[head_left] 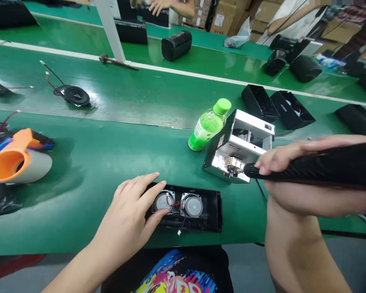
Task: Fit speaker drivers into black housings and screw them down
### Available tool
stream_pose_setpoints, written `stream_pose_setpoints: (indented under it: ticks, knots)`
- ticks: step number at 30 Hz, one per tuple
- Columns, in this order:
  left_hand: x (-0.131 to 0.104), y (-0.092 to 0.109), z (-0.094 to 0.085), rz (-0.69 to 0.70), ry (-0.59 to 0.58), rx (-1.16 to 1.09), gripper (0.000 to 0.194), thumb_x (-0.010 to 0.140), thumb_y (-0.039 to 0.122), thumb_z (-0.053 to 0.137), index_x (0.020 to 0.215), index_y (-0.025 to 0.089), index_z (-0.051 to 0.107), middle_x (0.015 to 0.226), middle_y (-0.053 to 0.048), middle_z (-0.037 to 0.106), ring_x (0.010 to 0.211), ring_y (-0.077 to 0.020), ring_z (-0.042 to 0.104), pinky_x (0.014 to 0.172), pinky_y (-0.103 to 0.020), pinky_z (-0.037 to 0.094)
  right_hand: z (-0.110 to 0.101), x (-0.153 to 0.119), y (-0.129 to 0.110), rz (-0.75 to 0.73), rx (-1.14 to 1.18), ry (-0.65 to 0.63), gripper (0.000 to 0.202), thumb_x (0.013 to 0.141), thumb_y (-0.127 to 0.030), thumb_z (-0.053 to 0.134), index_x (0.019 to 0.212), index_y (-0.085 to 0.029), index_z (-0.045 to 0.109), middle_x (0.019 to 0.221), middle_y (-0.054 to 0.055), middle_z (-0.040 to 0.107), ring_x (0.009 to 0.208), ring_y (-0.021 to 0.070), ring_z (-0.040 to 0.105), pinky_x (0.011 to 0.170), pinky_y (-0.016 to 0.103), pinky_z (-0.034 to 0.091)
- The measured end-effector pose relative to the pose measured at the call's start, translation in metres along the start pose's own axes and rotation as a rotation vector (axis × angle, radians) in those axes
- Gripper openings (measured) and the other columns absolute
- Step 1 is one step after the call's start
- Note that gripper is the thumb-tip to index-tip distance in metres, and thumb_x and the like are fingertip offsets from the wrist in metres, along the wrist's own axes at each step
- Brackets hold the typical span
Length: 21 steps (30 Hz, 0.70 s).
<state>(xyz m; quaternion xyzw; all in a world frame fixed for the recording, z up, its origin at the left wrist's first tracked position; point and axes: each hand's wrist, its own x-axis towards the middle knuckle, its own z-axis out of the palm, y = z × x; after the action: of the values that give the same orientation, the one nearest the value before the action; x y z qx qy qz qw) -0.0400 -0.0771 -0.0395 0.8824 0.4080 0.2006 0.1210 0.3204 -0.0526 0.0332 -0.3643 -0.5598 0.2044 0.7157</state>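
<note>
A black speaker housing (212, 211) lies open side up near the table's front edge. Two round drivers with silver backs, a left one (164, 202) and a right one (192, 205), sit inside it, joined by red and black wires. My left hand (134, 209) spans the housing's left end, fingers toward the far edge and thumb by the left driver. In my right hand (280, 162) is a black electric screwdriver (329, 165), pointing left. Its tip is at the pick-up point of a screw feeder (240, 142); whether it carries a screw I cannot tell.
A bottle with a green cap (209, 124) stands just behind the feeder. At left are an orange-and-white tape dispenser (27, 162) and a loose speaker driver (76, 95). Black housings (259, 101) lie behind the feeder. A co-worker's hand (160, 6) shows across the table.
</note>
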Motion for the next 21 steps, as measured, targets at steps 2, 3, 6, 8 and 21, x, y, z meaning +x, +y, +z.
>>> stream_pose_setpoints:
  ticks: [2, 3, 6, 8, 21]
  knots:
    - [-0.001, -0.007, 0.002, -0.008, -0.040, 0.019, 0.053, 0.107, 0.033, 0.066, 0.158, 0.024, 0.051, 0.166, -0.017, 0.054, 0.145, -0.0405, 0.057, 0.115, -0.062, 0.048, 0.006, 0.005, 0.012, -0.102, -0.026, -0.038, 0.094, 0.088, -0.101, 0.037, 0.092, -0.018, 0.080, 0.055, 0.007, 0.065, 0.040, 0.0271, 0.061, 0.034, 0.041, 0.051]
    - [-0.002, -0.010, 0.003, -0.005, -0.063, 0.018, 0.056, 0.107, 0.034, 0.066, 0.159, 0.025, 0.050, 0.169, -0.017, 0.052, 0.148, -0.0408, 0.055, 0.117, -0.064, 0.048, 0.007, 0.005, 0.016, -0.118, -0.030, -0.058, 0.096, 0.091, -0.100, 0.030, 0.096, -0.018, 0.080, 0.053, 0.006, 0.064, 0.038, 0.0263, 0.060, 0.032, 0.040, 0.049]
    - [-0.003, -0.017, 0.006, 0.013, -0.120, -0.014, 0.060, 0.106, 0.039, 0.068, 0.162, 0.027, 0.048, 0.173, -0.015, 0.048, 0.154, -0.0411, 0.051, 0.120, -0.066, 0.048, 0.005, 0.002, 0.019, -0.063, -0.052, -0.042, 0.097, 0.092, -0.100, 0.023, 0.099, -0.019, 0.077, 0.052, 0.006, 0.062, 0.036, 0.0264, 0.059, 0.027, 0.038, 0.044]
    - [-0.003, -0.019, 0.008, 0.009, -0.133, -0.036, 0.061, 0.106, 0.042, 0.068, 0.162, 0.029, 0.048, 0.173, -0.014, 0.049, 0.155, -0.0411, 0.050, 0.121, -0.066, 0.049, 0.008, 0.001, 0.016, -0.008, -0.081, 0.030, 0.092, 0.095, -0.096, 0.022, 0.096, -0.021, 0.075, 0.052, 0.005, 0.061, 0.037, 0.0258, 0.058, 0.028, 0.038, 0.044]
    - [-0.004, -0.018, 0.013, -0.036, -0.131, -0.088, 0.061, 0.105, 0.040, 0.070, 0.162, 0.028, 0.052, 0.171, -0.013, 0.053, 0.155, -0.0397, 0.051, 0.123, -0.067, 0.051, 0.028, 0.007, 0.025, -0.057, -0.132, 0.173, 0.103, 0.091, -0.096, -0.008, 0.081, -0.023, 0.064, 0.040, -0.002, 0.043, 0.028, 0.0206, 0.048, 0.025, 0.032, 0.036]
